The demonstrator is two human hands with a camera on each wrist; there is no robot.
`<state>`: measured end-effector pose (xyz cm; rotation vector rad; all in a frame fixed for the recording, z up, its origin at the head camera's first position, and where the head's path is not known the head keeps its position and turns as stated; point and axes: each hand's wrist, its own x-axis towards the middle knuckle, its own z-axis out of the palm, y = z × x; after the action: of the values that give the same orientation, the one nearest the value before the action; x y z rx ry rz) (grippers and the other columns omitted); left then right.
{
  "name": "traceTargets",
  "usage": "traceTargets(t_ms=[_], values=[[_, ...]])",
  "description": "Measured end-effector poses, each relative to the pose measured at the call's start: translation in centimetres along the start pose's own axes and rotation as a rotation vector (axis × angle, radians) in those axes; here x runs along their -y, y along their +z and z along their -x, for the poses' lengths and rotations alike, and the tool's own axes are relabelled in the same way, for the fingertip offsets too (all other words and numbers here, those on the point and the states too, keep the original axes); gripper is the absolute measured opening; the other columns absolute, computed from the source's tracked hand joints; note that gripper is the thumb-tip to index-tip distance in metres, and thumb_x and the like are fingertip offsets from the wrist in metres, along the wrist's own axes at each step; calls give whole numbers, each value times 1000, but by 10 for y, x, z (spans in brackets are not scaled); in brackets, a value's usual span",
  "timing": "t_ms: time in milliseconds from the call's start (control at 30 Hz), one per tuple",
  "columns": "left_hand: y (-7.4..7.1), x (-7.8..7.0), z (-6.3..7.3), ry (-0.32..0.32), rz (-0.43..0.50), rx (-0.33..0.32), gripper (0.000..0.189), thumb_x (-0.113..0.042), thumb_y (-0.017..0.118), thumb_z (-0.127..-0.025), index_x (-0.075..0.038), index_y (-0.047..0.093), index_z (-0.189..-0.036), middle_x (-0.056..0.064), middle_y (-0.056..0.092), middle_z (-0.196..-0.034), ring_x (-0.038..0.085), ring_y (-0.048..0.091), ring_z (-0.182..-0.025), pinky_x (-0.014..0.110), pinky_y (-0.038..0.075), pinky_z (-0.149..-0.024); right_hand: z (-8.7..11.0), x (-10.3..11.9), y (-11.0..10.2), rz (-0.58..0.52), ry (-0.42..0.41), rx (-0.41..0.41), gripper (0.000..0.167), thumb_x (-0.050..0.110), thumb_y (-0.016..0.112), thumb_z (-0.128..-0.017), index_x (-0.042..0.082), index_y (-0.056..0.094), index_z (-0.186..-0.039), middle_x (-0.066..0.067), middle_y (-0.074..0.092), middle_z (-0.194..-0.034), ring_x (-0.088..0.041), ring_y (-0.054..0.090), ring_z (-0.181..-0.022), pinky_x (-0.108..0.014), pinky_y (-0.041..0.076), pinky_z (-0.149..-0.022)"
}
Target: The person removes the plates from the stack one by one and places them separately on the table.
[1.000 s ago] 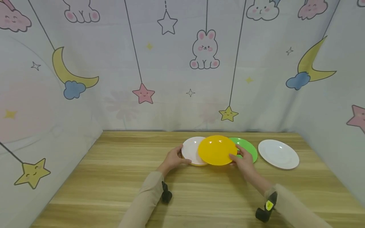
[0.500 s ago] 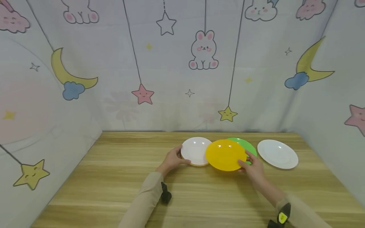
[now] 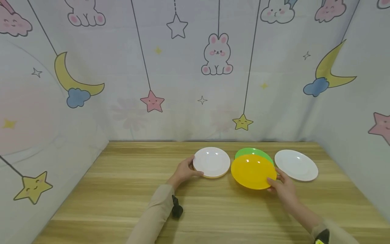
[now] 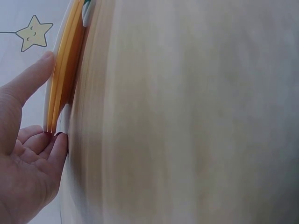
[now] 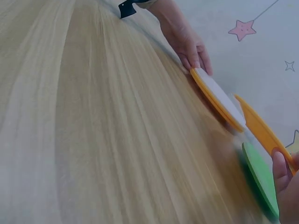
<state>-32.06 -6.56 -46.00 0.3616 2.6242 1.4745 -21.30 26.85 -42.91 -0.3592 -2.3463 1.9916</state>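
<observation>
While the head view looks down onto the plates, the left wrist view shows the stack (image 4: 63, 70) edge-on: one white edge with yellow rims packed against it; in the head view only the upper white plate (image 3: 211, 162) shows in full, with a thin yellow line along its near edge.

Left hand (image 3: 184, 171): clamped on the left edge of the stack, thumb and fingers on its rim; stack sits on the wooden table (image 3: 152, 210).

Right hand (image 3: 284, 189): clamped on the right edge of the yellow plate (image 3: 253, 171), thumb over the rim; this plate is held above the table, in front of and partly covering the green plate (image 3: 250, 151) in the head view; the right wrist view shows a gap between the two.

Orientation: yellow plate is round, hollow side up; seen by the head camera as an oval, long axis left to right, dipping slightly toward the right hand; in the right wrist view it is a narrow band running upper left to lower right.

Containers: upper white plate nests on the yellow ones; far-right white plate (image 3: 296, 165) lies singly, beside the green one.
</observation>
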Motion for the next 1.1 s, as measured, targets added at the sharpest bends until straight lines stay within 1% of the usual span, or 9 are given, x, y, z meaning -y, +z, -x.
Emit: traceTargets(t_ms=[300, 433, 533, 733, 800, 867, 967, 1033, 1100], values=[[0, 0, 0, 0, 0, -7, 91, -22, 81, -67, 8, 29, -137, 22, 32, -142, 30, 30, -131, 35, 31, -106, 14, -7, -16, 46, 20, -6, 67, 3, 53, -89, -3, 14, -143, -15, 42, -110, -2, 55, -65, -20, 55, -63], [0, -1, 0, 3, 17, -2, 92, -21, 81, -67, 8, 29, -137, 22, 32, -142, 30, 30, -131, 35, 31, -106, 20, -13, -22, 81, -11, 4, 64, 3, 55, -88, -5, 19, -141, -13, 46, -110, -2, 55, -71, -22, 55, -64], [0, -1, 1, 11, 1, -1, 92, -22, 81, -67, 9, 29, -137, 22, 32, -141, 31, 30, -131, 36, 31, -106, 25, -18, -26, 98, -22, 19, 61, 3, 55, -88, -6, 23, -140, -17, 48, -113, -2, 56, -74, -24, 55, -64], [0, -1, 1, 14, -10, 1, 91, -21, 80, -68, 9, 29, -137, 23, 31, -141, 31, 30, -131, 36, 30, -106, 31, -31, -38, 123, -6, 46, 65, 10, 55, -90, -5, 19, -141, -31, 37, -129, -3, 57, -74, -25, 55, -65], [1, -1, 0, 12, -10, 0, 91, -21, 80, -68, 9, 29, -137, 23, 31, -141, 31, 30, -131, 36, 30, -106, 33, -34, -42, 128, -13, 44, 64, 11, 55, -90, -6, 20, -141, -29, 40, -127, -4, 58, -73, -25, 55, -64], [0, 0, 0, 12, -9, -1, 91, -21, 80, -68, 9, 29, -137, 23, 32, -141, 30, 30, -131, 36, 30, -106, 35, -37, -46, 125, -21, 47, 65, 12, 56, -89, -7, 21, -140, -19, 51, -118, -5, 58, -72, -25, 55, -63], [0, 0, 0, 16, -12, -4, 90, -21, 80, -68, 9, 29, -137, 23, 32, -141, 31, 30, -131, 37, 30, -107, 39, -40, -50, 124, -16, 59, 65, 14, 57, -89, -7, 21, -140, -5, 55, -111, -5, 58, -73, -25, 55, -62], [0, 0, 0, 18, -13, -4, 91, -21, 80, -68, 9, 29, -137, 23, 32, -141, 31, 30, -131, 37, 30, -106, 41, -42, -52, 126, -14, 68, 65, 14, 57, -89, -7, 21, -139, -7, 55, -114, -5, 58, -75, -26, 55, -62], [1, 0, 0, 15, -17, -3, 91, -21, 80, -68, 9, 29, -137, 23, 32, -141, 30, 30, -131, 37, 30, -106, 44, -44, -54, 142, -18, 76, 65, 14, 57, -89, -8, 22, -139, -18, 50, -122, -5, 59, -76, -28, 55, -62]])
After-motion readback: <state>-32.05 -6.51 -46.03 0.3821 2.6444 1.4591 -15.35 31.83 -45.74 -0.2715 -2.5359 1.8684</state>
